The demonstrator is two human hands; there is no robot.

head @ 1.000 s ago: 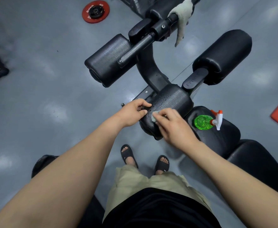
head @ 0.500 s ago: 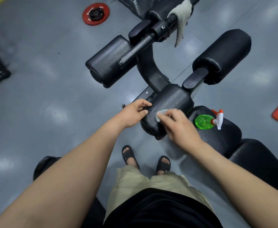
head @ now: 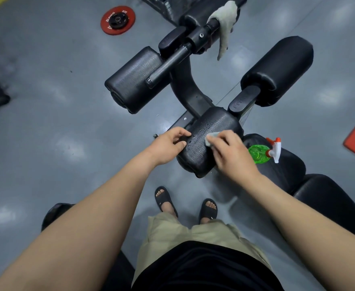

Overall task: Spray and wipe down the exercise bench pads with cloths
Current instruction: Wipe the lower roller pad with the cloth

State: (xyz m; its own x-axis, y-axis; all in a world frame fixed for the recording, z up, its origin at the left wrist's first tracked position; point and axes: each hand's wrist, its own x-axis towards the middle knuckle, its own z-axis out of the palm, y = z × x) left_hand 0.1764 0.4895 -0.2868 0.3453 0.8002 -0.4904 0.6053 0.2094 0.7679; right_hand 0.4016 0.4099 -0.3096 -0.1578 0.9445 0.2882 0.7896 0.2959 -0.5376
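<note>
The right hand [head: 231, 153] pinches a small grey cloth [head: 211, 139] under curled fingers and presses it onto the top of the near roller pad [head: 212, 124] (droplets bead on its surface). The left hand [head: 168, 145] grips the left end of the same pad, thumb on top, fingers curled. Just right of this pad, a green spray bottle [head: 259, 154] rests on the black seat pad [head: 290, 168]. Farther away, a left roller pad [head: 133, 80] and a right roller pad [head: 281, 66] flank the curved frame [head: 185, 89]. A second cloth [head: 225, 24] hangs from the far handle. A red weight plate [head: 117, 19] lies far left.
</note>
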